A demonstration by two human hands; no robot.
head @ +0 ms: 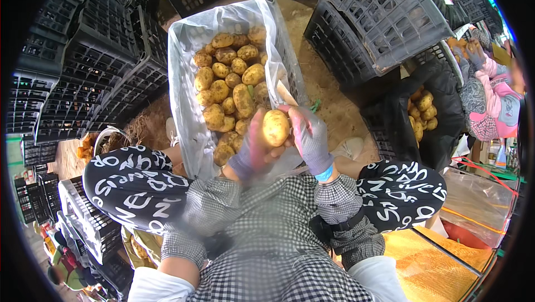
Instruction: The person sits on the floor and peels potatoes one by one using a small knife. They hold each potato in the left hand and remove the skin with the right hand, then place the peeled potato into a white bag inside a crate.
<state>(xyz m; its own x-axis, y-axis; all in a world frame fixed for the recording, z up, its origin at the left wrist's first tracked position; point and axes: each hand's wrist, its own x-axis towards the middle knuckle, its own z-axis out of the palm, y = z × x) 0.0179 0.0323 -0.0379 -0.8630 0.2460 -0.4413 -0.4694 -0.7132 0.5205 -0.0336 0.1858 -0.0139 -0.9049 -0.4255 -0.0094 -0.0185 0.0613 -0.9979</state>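
Note:
A single yellow potato (276, 128) with small brown specks is held between my two hands, above the near part of a plastic crate. My left hand (250, 149), in a pink and grey glove, is blurred and cupped against the potato's left side. On the other side, my right hand (308, 132), gloved alike, has its thumb and fingers against it. A pale pointed strip (286, 93) sticks up beyond the right fingers; what it is I cannot tell. The crate (288, 47) has a translucent white liner (180, 72) and holds many soil-marked potatoes (223, 91).
Stacked black crates stand on the left (100, 51) and right (376, 18). A black-lined crate (447, 93) at right contains potatoes (426, 107). Orange mesh sacking (430, 260) lies at lower right. Another person (489, 93) is at the right edge. A white bucket (102, 135) stands by my left knee.

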